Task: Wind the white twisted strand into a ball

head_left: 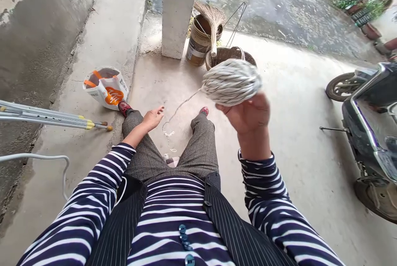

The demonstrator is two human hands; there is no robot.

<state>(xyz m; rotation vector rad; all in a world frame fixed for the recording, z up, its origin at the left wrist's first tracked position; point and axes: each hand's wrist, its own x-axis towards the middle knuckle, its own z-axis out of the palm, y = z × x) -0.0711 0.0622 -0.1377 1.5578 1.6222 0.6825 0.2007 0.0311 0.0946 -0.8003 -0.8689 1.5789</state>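
Note:
My right hand is raised and closed around the underside of a large ball of white yarn with dark flecks. A single strand leaves the ball's left side and droops between my knees, ending in loose curls near the seat. Over my left knee, my left hand hangs with its fingers stretched out and slightly bent, with nothing visible in it. The strand passes a little to the right of those fingertips, apart from them. Part of the ball and my right hand look blurred.
A white and orange bag stands by my left foot, with crutches nearer on the left. Ahead are a pillar, a bucket, a straw broom and a wicker basket. A scooter stands at right.

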